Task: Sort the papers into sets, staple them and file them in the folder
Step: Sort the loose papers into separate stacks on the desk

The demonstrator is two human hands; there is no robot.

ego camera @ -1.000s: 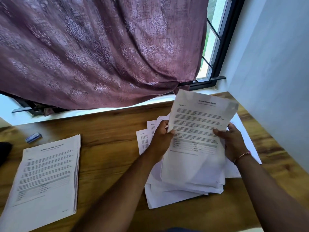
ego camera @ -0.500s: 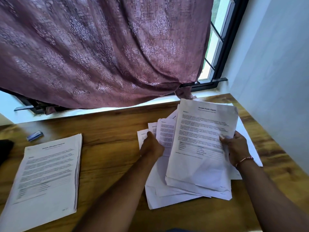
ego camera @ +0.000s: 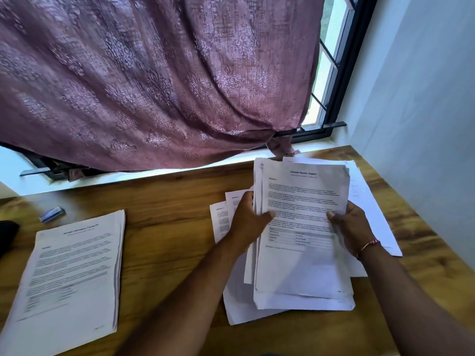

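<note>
I hold a sheaf of printed sheets headed "Sample Health Report" [ego camera: 303,199] over the right half of the wooden table [ego camera: 167,201]. My left hand [ego camera: 248,222] grips its left edge, thumb on top of the page. My right hand [ego camera: 352,227] grips the right edge, thumb on the text. Under the sheaf lie loose white papers [ego camera: 239,304], fanned out unevenly. A separate neat stack of printed papers [ego camera: 69,273] rests at the table's left front. No folder is visible.
A small blue stapler [ego camera: 51,214] lies at the back left of the table. A dark object [ego camera: 7,235] sits at the left edge. A mauve curtain [ego camera: 154,86] hangs over the window behind; a pale wall [ego camera: 424,124] borders the table on the right.
My left hand left the loose papers and took hold of the sheaf's left edge again. More sheets are gathered under the top page, and the sheaf stands squarer.
</note>
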